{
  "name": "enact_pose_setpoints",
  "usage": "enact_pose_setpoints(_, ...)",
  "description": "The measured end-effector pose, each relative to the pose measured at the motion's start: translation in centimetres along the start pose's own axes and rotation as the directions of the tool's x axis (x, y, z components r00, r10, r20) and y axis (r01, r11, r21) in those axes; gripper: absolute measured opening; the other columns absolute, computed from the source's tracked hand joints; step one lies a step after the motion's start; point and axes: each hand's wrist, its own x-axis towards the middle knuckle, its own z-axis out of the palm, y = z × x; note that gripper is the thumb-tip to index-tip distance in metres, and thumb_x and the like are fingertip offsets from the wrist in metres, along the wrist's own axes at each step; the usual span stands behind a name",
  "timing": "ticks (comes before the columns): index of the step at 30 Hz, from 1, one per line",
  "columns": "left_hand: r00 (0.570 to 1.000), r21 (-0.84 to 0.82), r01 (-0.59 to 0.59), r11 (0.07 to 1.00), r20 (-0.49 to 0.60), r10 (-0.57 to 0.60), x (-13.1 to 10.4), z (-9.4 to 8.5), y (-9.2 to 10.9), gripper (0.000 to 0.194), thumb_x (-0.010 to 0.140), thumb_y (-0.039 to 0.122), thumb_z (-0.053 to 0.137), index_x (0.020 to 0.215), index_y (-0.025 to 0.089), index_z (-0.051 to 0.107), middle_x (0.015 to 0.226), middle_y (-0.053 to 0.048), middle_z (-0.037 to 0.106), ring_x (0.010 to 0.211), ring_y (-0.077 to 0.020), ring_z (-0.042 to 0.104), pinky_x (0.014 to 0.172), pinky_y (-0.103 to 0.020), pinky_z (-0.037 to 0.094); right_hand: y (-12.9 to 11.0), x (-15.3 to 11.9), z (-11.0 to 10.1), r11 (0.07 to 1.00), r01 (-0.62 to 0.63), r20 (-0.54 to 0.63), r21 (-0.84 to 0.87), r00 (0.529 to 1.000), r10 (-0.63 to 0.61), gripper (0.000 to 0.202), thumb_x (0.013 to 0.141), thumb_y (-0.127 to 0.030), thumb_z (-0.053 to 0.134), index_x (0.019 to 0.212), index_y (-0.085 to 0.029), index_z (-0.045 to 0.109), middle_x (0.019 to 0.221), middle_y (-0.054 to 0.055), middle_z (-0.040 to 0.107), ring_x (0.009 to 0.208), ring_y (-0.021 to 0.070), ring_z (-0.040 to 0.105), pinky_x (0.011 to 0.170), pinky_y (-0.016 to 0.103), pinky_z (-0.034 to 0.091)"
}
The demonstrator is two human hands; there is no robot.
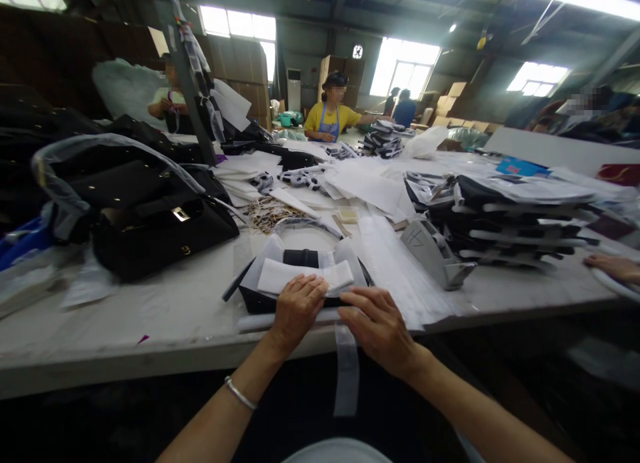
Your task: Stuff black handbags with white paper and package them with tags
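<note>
In front of me a black handbag (257,303) lies on the table, partly covered with thin white wrapping. A folded white foam sheet (280,276) rests on top of it. My left hand (300,309) presses flat on that sheet, fingers stretched out. At the bag's right front edge, my right hand (377,326) has its fingers extended and slightly bent, with its thumb hidden. Below its fingertips a translucent strip (347,376) hangs over the table's front edge. Behind the bag curves its wrapped handle (310,224).
A finished-looking black handbag (165,229) stands at the left. On the right are a grey tape dispenser (437,253), a fan of white strips (390,269) and stacked black pieces (515,223). A person in yellow (323,119) works across the table; another person's hand (613,268) is far right.
</note>
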Motion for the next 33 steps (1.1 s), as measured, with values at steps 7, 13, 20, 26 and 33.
enact_pose_setpoints(7, 0.999, 0.02, -0.019, 1.0, -0.044, 0.019, 0.1, 0.0, -0.1, 0.021, 0.096, 0.02, 0.053, 0.113, 0.02, 0.065, 0.11, -0.005, 0.074, 0.105, -0.0228, 0.068, 0.096, -0.044, 0.053, 4.3, 4.0, 4.3, 0.974, 0.095, 0.22, -0.204, 0.974, -0.049, 0.017, 0.094, -0.014, 0.05, 0.083, -0.02, 0.062, 0.083, 0.004, 0.068, 0.09, 0.0212, 0.061, 0.093, 0.041, 0.045)
enact_pose_setpoints(13, 1.0, -0.003, 0.022, 1.0, -0.009, -0.022, -0.1, 0.2, -0.1, 0.019, 0.093, 0.017, 0.056, 0.11, 0.021, 0.064, 0.111, -0.003, 0.074, 0.108, -0.0221, 0.067, 0.099, -0.043, 0.051, 2.9, 1.3, 0.7, 0.997, 0.066, 0.205, 0.027, 0.976, -0.07, 0.008, 0.094, -0.018, 0.056, 0.098, -0.02, 0.063, 0.091, 0.004, 0.069, 0.092, 0.0191, 0.06, 0.088, 0.037, 0.043)
enact_pose_setpoints(20, 0.999, -0.033, 0.034, 0.999, 0.038, -0.032, -0.1, 0.1, -0.2, 0.021, 0.093, 0.016, 0.058, 0.112, 0.022, 0.063, 0.113, -0.003, 0.073, 0.111, -0.0222, 0.065, 0.101, -0.044, 0.048, 1.2, -1.5, 2.8, 0.993, 0.005, 0.269, -0.116, 0.963, 0.026, 0.014, 0.096, -0.018, 0.051, 0.094, -0.018, 0.065, 0.089, 0.006, 0.068, 0.085, 0.022, 0.057, 0.079, 0.037, 0.042)
enact_pose_setpoints(26, 0.998, -0.017, 0.015, 1.0, 0.065, -0.014, 0.4, -0.2, -0.3, 0.022, 0.09, 0.015, 0.059, 0.11, 0.022, 0.064, 0.111, -0.003, 0.074, 0.109, -0.0221, 0.066, 0.099, -0.044, 0.049, 1.8, -1.5, 3.8, 0.994, 0.06, 0.135, -0.09, 0.99, -0.047, 0.018, 0.099, -0.016, 0.048, 0.1, -0.018, 0.065, 0.099, 0.007, 0.071, 0.089, 0.0205, 0.059, 0.079, 0.036, 0.041)
enact_pose_setpoints(33, 0.977, -0.012, 0.013, 1.0, 0.211, -0.011, 2.0, -1.7, 0.0, 0.026, 0.086, 0.017, 0.065, 0.111, 0.021, 0.061, 0.111, -0.004, 0.072, 0.11, -0.0235, 0.064, 0.102, -0.045, 0.047, 2.9, -1.4, 4.7, 0.981, -0.014, -0.027, -0.194, 1.0, 0.009, 0.014, 0.096, -0.015, 0.054, 0.089, -0.02, 0.066, 0.085, 0.002, 0.072, 0.077, 0.018, 0.057, 0.074, 0.036, 0.035)
